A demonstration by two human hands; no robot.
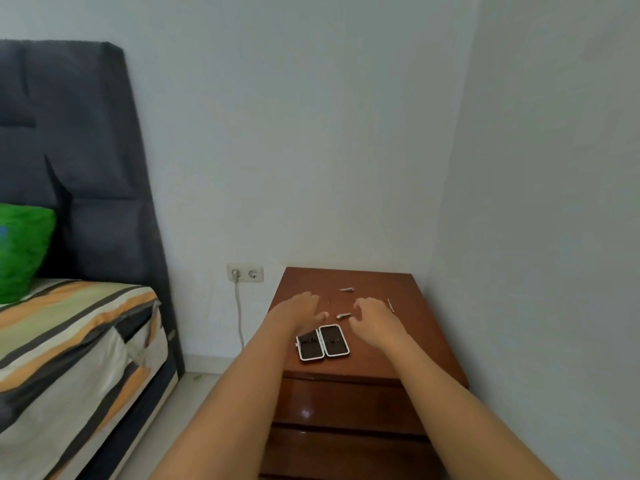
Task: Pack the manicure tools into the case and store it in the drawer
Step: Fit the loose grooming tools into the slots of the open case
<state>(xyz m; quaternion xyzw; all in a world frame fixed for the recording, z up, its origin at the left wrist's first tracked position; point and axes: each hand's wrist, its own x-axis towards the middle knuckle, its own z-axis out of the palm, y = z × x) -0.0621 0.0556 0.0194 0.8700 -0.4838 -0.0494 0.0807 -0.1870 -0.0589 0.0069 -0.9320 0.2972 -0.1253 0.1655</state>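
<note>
The case [322, 342] lies open near the worktop's [408, 341] front edge, left of centre. Both grips hover released over it: left hand [300, 310], right hand [372, 317]. Small metal tools [343, 315] (clipper-like) lie scattered toward the back edge.

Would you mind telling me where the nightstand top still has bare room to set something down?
The brown wooden nightstand is bare along its right front, between the right hand and the right edge, and along the back by the wall. The middle is crowded: the open black case with white rim, both hands (left hand) and small metal tools.
</note>
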